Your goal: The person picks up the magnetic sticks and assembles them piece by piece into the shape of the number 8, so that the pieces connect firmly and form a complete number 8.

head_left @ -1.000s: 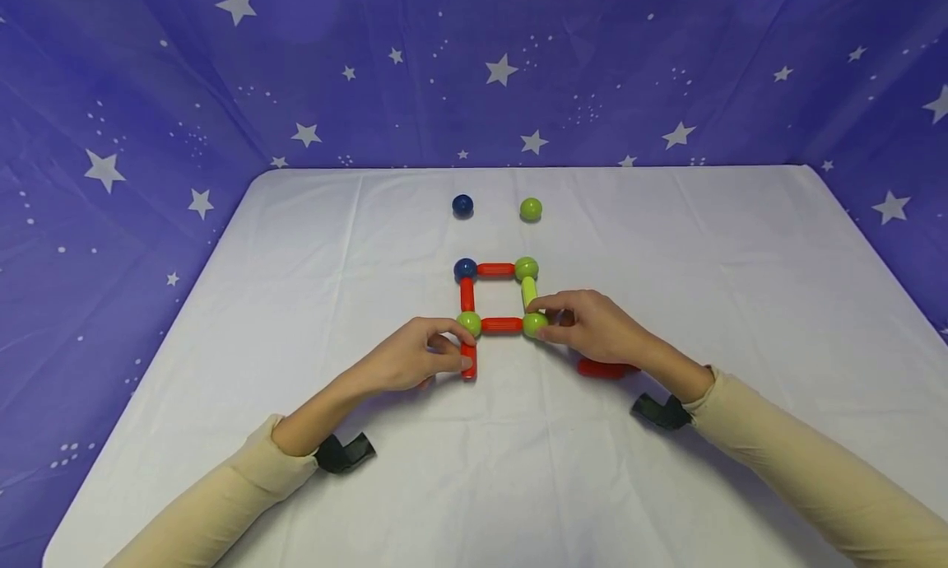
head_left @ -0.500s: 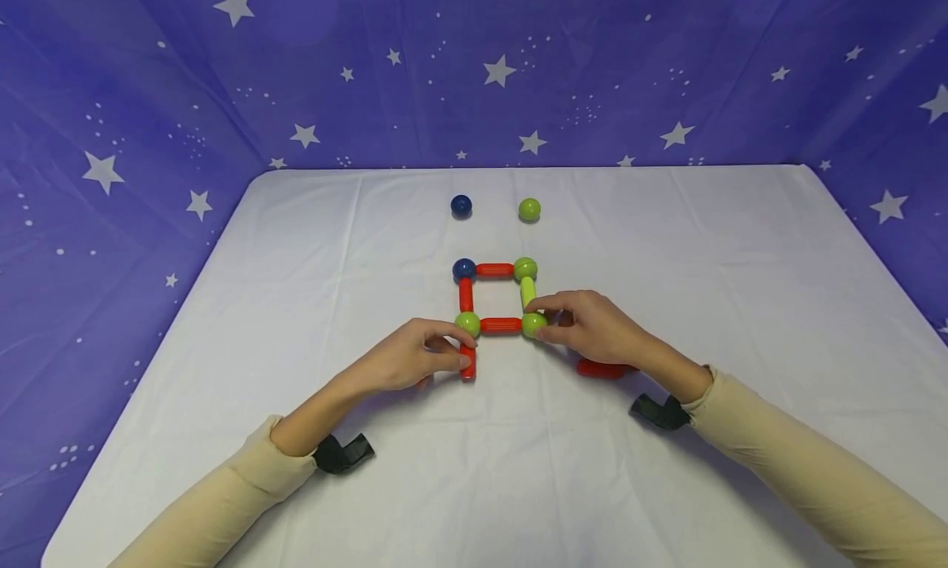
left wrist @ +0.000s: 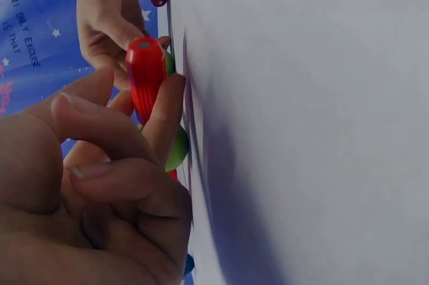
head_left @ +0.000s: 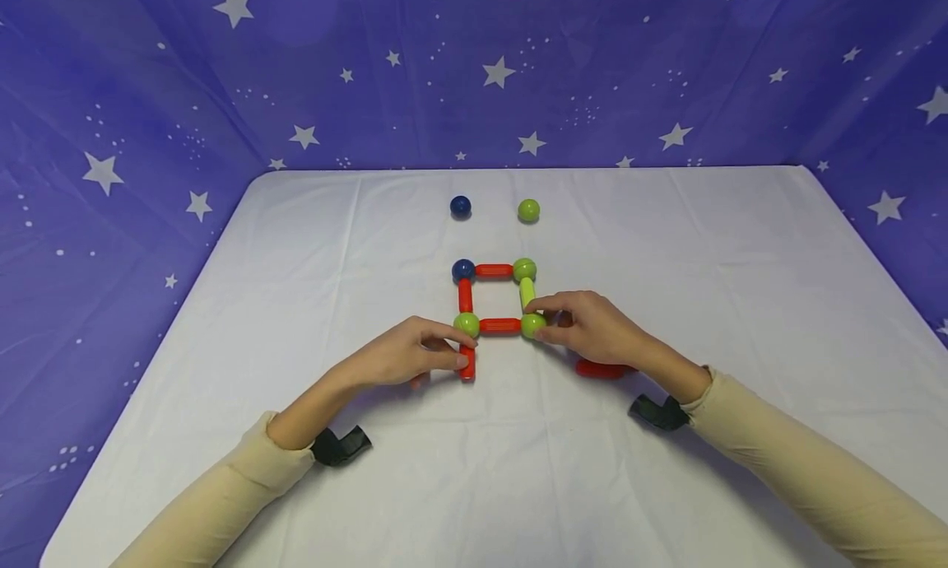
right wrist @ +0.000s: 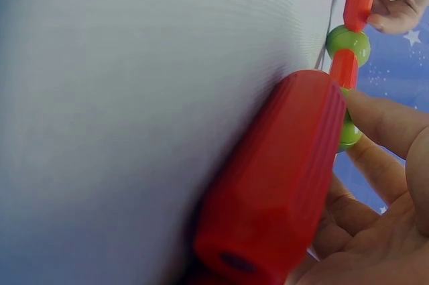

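Observation:
A square of magnetic rods and balls lies mid-table in the head view. Its corners are a blue ball [head_left: 463,270] and green balls; three sides are red rods and the right side is a green rod [head_left: 527,288]. From the near left green ball [head_left: 466,324] another red rod [head_left: 467,372] points toward the person. My left hand [head_left: 403,354] holds this rod lightly between thumb and index finger, near the ball. My right hand [head_left: 596,328] pinches the near right green ball [head_left: 531,327], its index fingertip beside the green rod, whose near end is partly hidden.
Beneath the right hand lies a loose red rod [head_left: 598,370], large in the right wrist view. Behind the square sit a loose blue ball [head_left: 461,207] and a loose green ball [head_left: 529,211]. A starry purple cloth [head_left: 415,90] stands around the white table [head_left: 666,247].
The left hand has shifted very slightly left, its thumb now at the red rod's edge. The right hand and the square stay as they were, apart from a slight camera drift.

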`<state>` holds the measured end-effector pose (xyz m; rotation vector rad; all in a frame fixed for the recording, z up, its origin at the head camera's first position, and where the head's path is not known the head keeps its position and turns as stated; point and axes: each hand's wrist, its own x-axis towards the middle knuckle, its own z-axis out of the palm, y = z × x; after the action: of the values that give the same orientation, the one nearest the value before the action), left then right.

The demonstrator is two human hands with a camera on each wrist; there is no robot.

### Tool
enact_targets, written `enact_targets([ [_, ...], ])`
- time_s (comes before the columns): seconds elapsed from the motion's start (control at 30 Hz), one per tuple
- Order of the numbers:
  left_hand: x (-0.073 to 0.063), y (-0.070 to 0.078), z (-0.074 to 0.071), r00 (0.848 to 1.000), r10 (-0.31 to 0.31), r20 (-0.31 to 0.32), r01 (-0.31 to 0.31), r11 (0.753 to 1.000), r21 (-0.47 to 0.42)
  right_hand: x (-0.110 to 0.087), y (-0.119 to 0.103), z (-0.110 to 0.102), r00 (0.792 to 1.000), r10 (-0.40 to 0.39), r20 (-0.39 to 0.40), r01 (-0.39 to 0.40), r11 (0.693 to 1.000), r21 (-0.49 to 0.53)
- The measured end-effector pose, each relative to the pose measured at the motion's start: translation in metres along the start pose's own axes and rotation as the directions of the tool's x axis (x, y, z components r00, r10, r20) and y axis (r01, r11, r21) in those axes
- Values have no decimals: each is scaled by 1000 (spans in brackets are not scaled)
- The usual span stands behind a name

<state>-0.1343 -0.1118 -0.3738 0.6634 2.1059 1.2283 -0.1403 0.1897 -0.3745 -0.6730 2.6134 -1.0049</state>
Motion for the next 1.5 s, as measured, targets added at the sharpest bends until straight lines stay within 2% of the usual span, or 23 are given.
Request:
enact_targets([
  [0.2, 4, -3, -12, 999, -2, 53, 4, 1000, -28, 0, 1, 0, 1000, 7, 0, -7, 1000, 3],
  [0.33, 11, -7, -25, 995, 18, 99, -15, 999, -31, 0, 2, 0, 1000, 5, -7, -5, 1000, 3],
  [0.4, 15, -8, -33, 995, 21, 101, -18, 999, -30, 0, 2, 0, 1000, 3, -6, -3, 1000, 4],
  [0.5, 23, -9, -48, 999, -1, 41, 3, 998, -55, 0, 2, -1, 1000, -1, -1, 1, 1000, 6],
  [0.63, 35, -5, -69, 994, -49, -97, 34, 988, -150, 1, 1, -1, 1000, 2, 2, -2, 1000, 5],
  [0.73, 49, -1, -82, 978, -68, -198, 31, 982, -188, 1, 0, -1, 1000, 2, 2, -2, 1000, 8],
  [0.87, 70, 1, -90, 941, -72, -331, 15, 985, -171, 1, -1, 0, 1000, 9, 1, -9, 1000, 14],
  [0.97, 87, -1, -93, 899, -66, -433, 9, 991, -132, 1, 0, 0, 1000, 15, 0, -15, 1000, 16],
  [1.1, 107, -4, -96, 830, -61, -554, 33, 998, -62, 1, 1, 0, 1000, 15, 1, -15, 1000, 17],
  [1.17, 117, -4, -99, 807, -66, -587, 52, 998, -40, 1, 0, 0, 1000, 19, 2, -19, 1000, 18],
  [1.27, 129, -3, -102, 799, -65, -598, 65, 998, -22, 1, 0, 0, 1000, 20, 3, -20, 1000, 16],
  [1.37, 140, -2, -105, 805, -51, -591, 76, 997, 17, 1, 0, 0, 1000, 23, -3, -23, 1000, 10],
  [1.5, 152, -2, -105, 806, -42, -591, 140, 983, 120, 1, 1, 0, 1000, 20, -2, -20, 1000, 18],
])
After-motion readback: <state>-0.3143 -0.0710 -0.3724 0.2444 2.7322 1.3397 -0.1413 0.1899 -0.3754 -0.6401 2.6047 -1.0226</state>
